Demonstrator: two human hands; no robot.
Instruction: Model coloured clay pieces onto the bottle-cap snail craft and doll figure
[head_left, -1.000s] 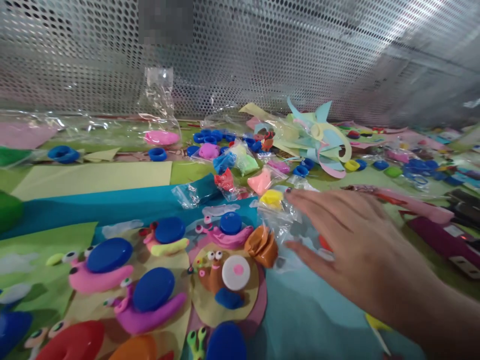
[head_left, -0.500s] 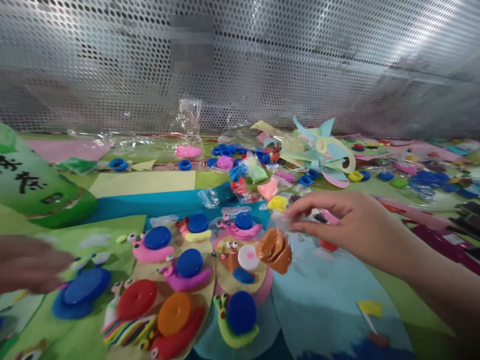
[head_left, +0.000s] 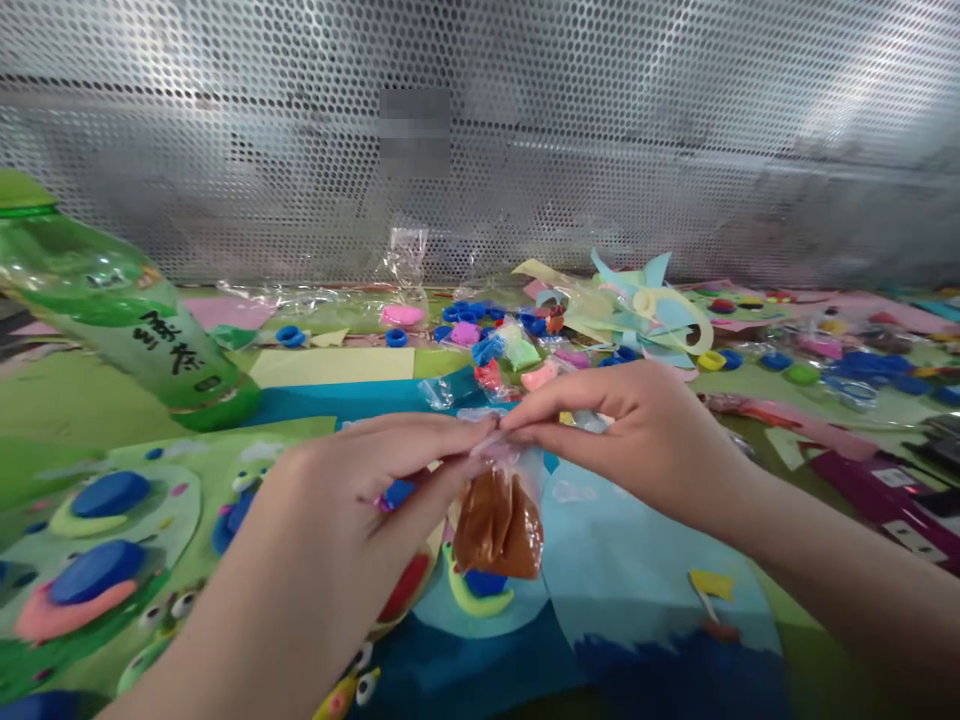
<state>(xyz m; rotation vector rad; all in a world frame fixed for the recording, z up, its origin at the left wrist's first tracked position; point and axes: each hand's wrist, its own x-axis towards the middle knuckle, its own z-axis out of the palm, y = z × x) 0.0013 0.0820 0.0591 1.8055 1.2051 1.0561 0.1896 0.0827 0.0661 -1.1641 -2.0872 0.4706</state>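
A small clear plastic bag of brown modelling clay (head_left: pixel 499 525) hangs in front of me, above the paper pictures. My left hand (head_left: pixel 360 480) pinches its top edge from the left. From the right, my right hand (head_left: pixel 630 440) pinches the same edge, the fingertips of both hands nearly touching. Beneath the bag lies a clay snail (head_left: pixel 480 598) with a light green body and a blue bottle cap for a shell, partly hidden. More cap-shelled clay snails, one with a pink body (head_left: pixel 79 605), show to the left of my left forearm.
A green tea bottle (head_left: pixel 142 330) leans at the left. Loose blue caps (head_left: pixel 291 336), bagged clay (head_left: pixel 521 345) and curled paper strips (head_left: pixel 645 305) lie along the back, before a perforated metal panel (head_left: pixel 300 150). A purple device (head_left: pixel 877 500) lies at the right.
My left hand has come in from the left and taken hold of the bag's top. The bag and my right hand have moved slightly left in view. The camera view has shifted.
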